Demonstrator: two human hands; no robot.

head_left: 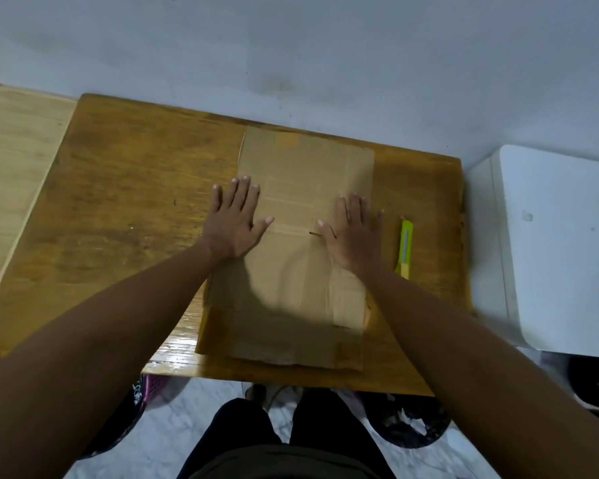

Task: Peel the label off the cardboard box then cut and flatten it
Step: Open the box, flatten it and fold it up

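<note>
The cardboard box [301, 188] lies flat on the brown wooden table [125, 188], a tan sheet with folded layers reaching to the table's near edge. My left hand [237, 221] rests palm down on its left edge, fingers spread, partly on the table. Palm down as well, my right hand [353, 233] presses the right side of the cardboard. Neither hand holds anything. A yellow-green utility knife [406, 247] lies on the table just right of my right hand. I see no label on the cardboard.
A lighter wooden surface [11, 174] adjoins the table on the left. A white appliance or cabinet [550, 243] stands at the right. The wall runs behind the table. Dark bags [408, 426] and a purple basket [153, 387] sit on the floor under the near edge.
</note>
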